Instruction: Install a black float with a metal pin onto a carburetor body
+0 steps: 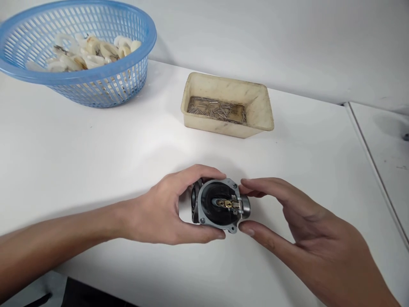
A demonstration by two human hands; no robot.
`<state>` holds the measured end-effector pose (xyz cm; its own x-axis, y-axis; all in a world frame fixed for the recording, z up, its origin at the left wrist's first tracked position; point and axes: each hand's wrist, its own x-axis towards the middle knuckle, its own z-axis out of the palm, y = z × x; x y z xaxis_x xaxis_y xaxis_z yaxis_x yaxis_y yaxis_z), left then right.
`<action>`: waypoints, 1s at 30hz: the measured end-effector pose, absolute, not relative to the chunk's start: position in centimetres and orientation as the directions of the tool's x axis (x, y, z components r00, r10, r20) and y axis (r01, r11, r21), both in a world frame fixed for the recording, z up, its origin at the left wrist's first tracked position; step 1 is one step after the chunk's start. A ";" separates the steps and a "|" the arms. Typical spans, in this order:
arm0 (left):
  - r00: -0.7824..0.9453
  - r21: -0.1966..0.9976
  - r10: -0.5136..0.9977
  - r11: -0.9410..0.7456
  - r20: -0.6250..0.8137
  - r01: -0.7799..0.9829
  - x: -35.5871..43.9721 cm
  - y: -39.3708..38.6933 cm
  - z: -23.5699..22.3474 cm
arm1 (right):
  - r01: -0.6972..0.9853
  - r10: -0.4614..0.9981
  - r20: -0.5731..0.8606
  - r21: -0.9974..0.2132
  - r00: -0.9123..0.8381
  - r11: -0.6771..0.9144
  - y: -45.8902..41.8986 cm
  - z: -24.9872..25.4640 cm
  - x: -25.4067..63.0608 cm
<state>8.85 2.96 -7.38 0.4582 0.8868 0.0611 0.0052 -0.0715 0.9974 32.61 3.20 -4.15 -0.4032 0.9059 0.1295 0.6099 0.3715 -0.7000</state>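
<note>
My left hand (159,209) grips a small metal carburetor body (217,204) from the left, with the fingers over its top and the thumb below. The open, round bowl side faces up, showing a dark rubber-lined recess. A brass valve part (227,204) sits at its centre beside a small metal hinge bracket. My right hand (297,226) is at the carburetor's right end, with its spread index finger and thumb on either side. I cannot tell whether they touch it. The carburetor's underside is hidden.
A blue plastic basket (64,79) holds white ring-shaped parts (92,53) at the far left. A worn cream tray (217,125) holds many thin metal pins (217,110). Both stand on the white table (96,149), which has a seam (377,170) at the right.
</note>
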 end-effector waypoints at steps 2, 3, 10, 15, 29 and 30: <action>0.463 0.998 0.885 -0.065 0.053 0.010 8.8 2.9 -7.3 | 0.599 0.899 0.141 -0.701 -0.415 0.387 3.3 -4.2 32.7; 0.458 0.998 0.887 -0.067 0.053 0.016 8.8 2.9 -7.3 | 0.588 0.894 0.142 -0.707 -0.426 0.392 3.4 -4.2 32.7; 0.418 0.939 0.897 -0.257 0.144 0.228 8.7 3.0 -7.7 | 0.600 0.902 0.123 -0.708 -0.413 0.371 4.1 -4.6 34.4; 0.368 0.935 0.921 -0.232 0.123 0.268 8.6 2.7 -7.4 | 0.672 0.944 0.078 -0.683 -0.321 0.286 4.5 -4.5 35.2; 0.342 0.927 0.940 -0.136 0.009 0.349 8.6 2.4 -5.6 | 0.475 0.891 0.207 -0.785 -0.405 0.398 3.5 -4.8 32.6; 0.349 0.930 0.937 -0.138 0.012 0.339 8.5 2.4 -5.7 | 0.471 0.888 0.222 -0.782 -0.402 0.408 3.4 -4.9 32.3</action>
<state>8.52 2.40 -5.74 0.3486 0.9372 0.0121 0.3393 -0.1382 0.9305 32.26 3.41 -4.88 -0.4019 0.8885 0.2216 0.4710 0.4081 -0.7820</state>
